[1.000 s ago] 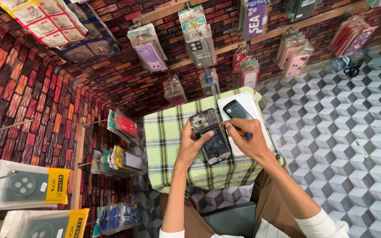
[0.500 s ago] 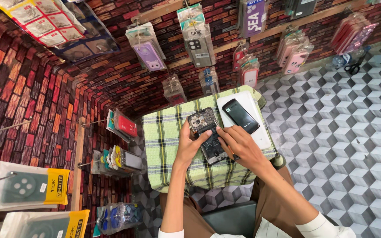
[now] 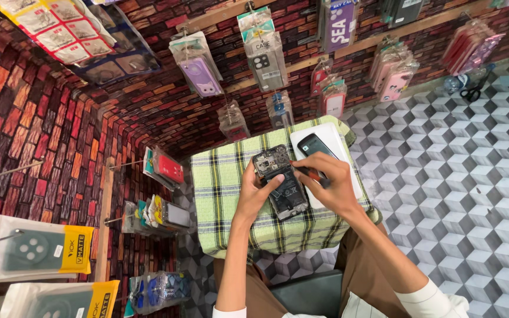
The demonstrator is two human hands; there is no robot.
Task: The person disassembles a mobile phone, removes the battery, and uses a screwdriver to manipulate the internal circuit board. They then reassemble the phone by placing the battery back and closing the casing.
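An opened smartphone (image 3: 279, 179) with its back cover off and its insides showing lies tilted over a small table covered by a green checked cloth (image 3: 222, 188). My left hand (image 3: 257, 194) grips the phone along its left edge. My right hand (image 3: 328, 182) holds a thin orange-handled tool (image 3: 307, 171) whose tip touches the phone's upper right side. Behind my right hand a black phone back cover (image 3: 312, 145) rests on a white board (image 3: 331, 138).
Packaged phone cases (image 3: 198, 68) hang on hooks along the red brick-patterned wall, with more packages (image 3: 160, 168) at the left. A grey cube-patterned floor (image 3: 466, 176) spreads to the right. Scissors (image 3: 472, 91) lie at the far right. My brown trousers (image 3: 354, 282) show below.
My right hand has shifted slightly up and left over the phone, bringing the tool tip onto its upper part. My left hand keeps its hold.
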